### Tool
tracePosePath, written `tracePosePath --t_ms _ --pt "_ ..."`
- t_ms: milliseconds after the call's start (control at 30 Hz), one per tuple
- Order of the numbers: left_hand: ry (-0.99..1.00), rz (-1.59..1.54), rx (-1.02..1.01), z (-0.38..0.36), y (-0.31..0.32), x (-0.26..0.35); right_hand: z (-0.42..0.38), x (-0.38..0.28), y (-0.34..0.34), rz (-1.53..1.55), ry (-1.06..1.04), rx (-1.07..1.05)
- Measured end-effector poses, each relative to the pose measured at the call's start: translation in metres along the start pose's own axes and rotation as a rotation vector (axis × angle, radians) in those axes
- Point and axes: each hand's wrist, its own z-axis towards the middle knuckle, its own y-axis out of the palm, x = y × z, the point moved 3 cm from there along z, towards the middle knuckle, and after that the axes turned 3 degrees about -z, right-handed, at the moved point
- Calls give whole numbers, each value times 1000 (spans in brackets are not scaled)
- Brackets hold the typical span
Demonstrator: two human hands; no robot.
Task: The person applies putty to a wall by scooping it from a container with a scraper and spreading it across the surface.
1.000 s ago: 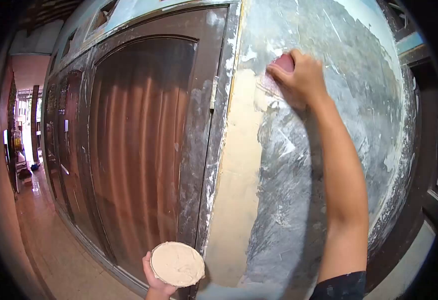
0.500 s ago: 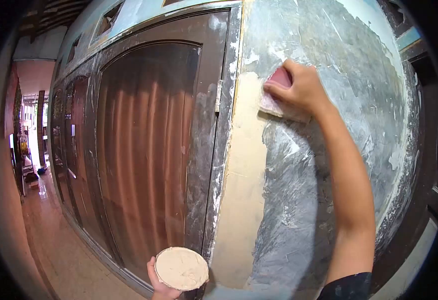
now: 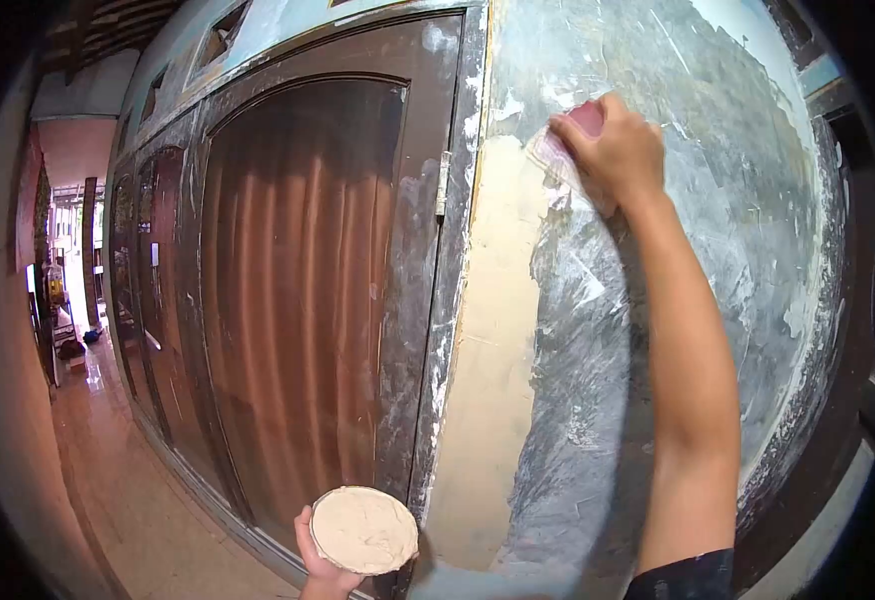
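My right hand [image 3: 628, 160] grips a putty spreader [image 3: 555, 155], pink where it shows between thumb and fingers and pale with smears at its lower edge. The spreader lies against the grey, patchy wall [image 3: 698, 260], at the upper end of a smooth cream band of putty [image 3: 493, 350]. This band runs down the wall beside the door frame. Low in view, my left hand [image 3: 323, 565] holds a round container from the side, its thumb at the rim. Cream putty [image 3: 363, 530] with a rough surface fills the container; its underside is hidden.
A dark door frame [image 3: 428, 330] edges the band on the left, with a hinge [image 3: 443, 185] and a brown curtain [image 3: 293, 300] behind its glass. Further left, a tiled walkway [image 3: 148, 490] leads back. Another dark frame [image 3: 848, 250] stands at far right.
My right hand and the spreader have moved up and slightly right along the wall, and the spreader has tilted. My left hand with the putty container stays nearly in place. The view has shifted slightly.
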Motion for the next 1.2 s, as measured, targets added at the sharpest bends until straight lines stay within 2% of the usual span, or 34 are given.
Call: tracePosePath --t_ms 33,133,167,233,300,367,400,433,500,567,600,700,800,867,900,933,967,1000,1033,1100,1133,1200 --pt "29 16 17 -1 2 3 7 6 -2 0 103 40" --pt "-20 -38 -22 -6 2 9 7 -2 -8 91 132 17" --pt "-56 -49 -26 -8 3 9 3 -10 -11 142 92 -7" --pt "10 31 -4 0 -17 10 -9 -24 -1 154 -39 -37" --pt "-50 -14 -57 -4 -13 12 -13 -28 6 -3 -81 -150" --pt "-58 -1 -46 -7 -8 14 -4 -15 4 -95 211 -9" --pt "-78 -13 -65 -9 -4 15 5 -6 -4 -10 385 -79" --pt "-97 -22 -78 -13 -2 17 10 -2 -8 -8 388 -82" --pt "-97 -18 -42 -12 -13 20 7 10 -16 34 540 -39" --pt "-17 88 -49 -14 -18 24 2 21 -22 146 574 -37" --pt "-64 3 -59 -21 2 26 -2 28 -24 177 586 -10" --pt "-72 -2 -68 -16 -5 27 -15 41 -30 227 612 20" --pt "-116 -15 -136 -16 3 25 -32 31 -44 547 591 48" --pt "-151 -127 -142 -15 5 19 -63 4 -51 762 537 -89" --pt "-163 -219 -120 -14 3 16 -92 -27 -68 853 556 -280" --pt "-162 -39 -181 -21 21 18 -126 -55 -82 1022 579 -468" --pt "-124 41 -220 -15 9 14 -158 -78 -100 1107 598 -677" --pt "-160 1 -236 -19 20 14 -197 -89 -107 1129 516 -729" --pt "-205 -45 -237 -29 29 13 -236 -105 -113 1235 756 -798" --pt "-291 -143 -261 -38 29 9 -302 -125 -118 1272 970 -971" --pt "-355 -237 -295 -42 30 6 -332 -129 -116 1222 993 -1001" --pt "-396 -225 -290 -46 23 -1 -378 -138 -114 1114 1039 -1086"
